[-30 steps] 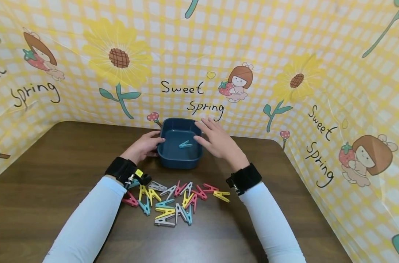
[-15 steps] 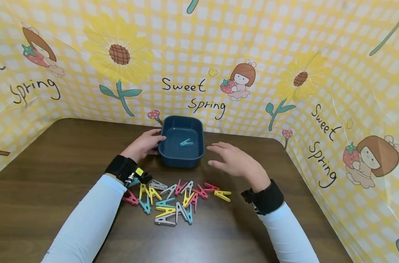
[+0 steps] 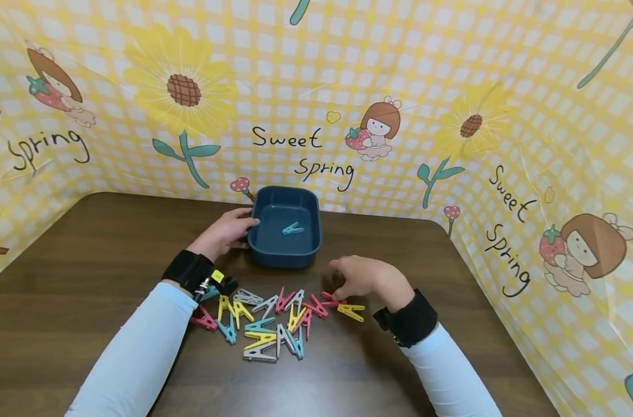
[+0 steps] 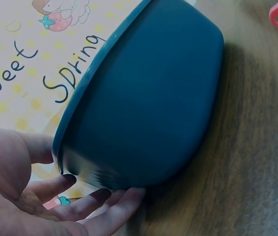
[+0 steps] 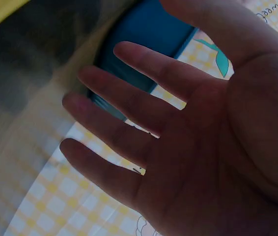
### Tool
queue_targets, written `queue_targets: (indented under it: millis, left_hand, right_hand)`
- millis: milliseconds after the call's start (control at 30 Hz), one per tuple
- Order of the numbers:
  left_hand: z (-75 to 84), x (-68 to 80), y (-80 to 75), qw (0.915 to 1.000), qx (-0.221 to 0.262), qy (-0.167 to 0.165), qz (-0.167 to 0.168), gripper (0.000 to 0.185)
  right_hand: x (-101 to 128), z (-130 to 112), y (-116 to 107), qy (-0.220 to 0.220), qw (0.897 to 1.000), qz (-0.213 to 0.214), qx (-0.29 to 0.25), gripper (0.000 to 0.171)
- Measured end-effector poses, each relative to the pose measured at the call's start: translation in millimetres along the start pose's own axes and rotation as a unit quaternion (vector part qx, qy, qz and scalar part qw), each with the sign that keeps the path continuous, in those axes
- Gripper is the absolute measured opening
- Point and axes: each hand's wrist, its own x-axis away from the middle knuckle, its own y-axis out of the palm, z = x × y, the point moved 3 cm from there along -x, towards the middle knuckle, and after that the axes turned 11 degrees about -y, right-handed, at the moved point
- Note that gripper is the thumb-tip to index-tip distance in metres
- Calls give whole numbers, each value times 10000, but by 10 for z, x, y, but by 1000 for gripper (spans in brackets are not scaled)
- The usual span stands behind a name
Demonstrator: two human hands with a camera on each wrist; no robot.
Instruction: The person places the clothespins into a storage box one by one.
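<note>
Where things stand: while my right hand (image 3: 365, 277) comes down on the heap, one teal clothespin (image 3: 292, 229) lies inside the blue tub (image 3: 266, 255); by my judgement the sorting has barely begun.
Left to do: the pile of clothespins (image 3: 274, 318) lies on the table (image 3: 61, 313) just in front of the tub, near its front wall.
Right hand: fingers bent down over a red clothespin (image 3: 330, 299) at the pile's right edge; whether I've got it pinched, I cannot tell.
Left hand (image 3: 223, 231): relaxed, fingers resting against the tub's left wall, steadying it.
</note>
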Motion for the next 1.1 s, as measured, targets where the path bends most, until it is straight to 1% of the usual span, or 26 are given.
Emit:
queue_targets:
  millis: [200,433,733,900,1100]
  left_hand:
    - [-27,-23,-6,10000,-58,-68,7,66]
    - [-25,-13,-3,10000,-22,-82,6,66]
    - [-10,-27,8,10000,-2,-54,-3,66]
    - [-11,-30,14,10000,20,-60,-23,66]
    - [13,0,18,10000,16,39,-79,67]
  right_hand:
    - [-24,-50,83,-46,9998,-184,-81,52]
    - [-57,-74,130,15,9996,-229,159,51]
    - [-84,-117,146,-6,9993,-247,268,43]
    - [-93,-124,151,-30,9991,-225,362,36]
    - [-131,-135,174,-260,9981,-189,529,17]
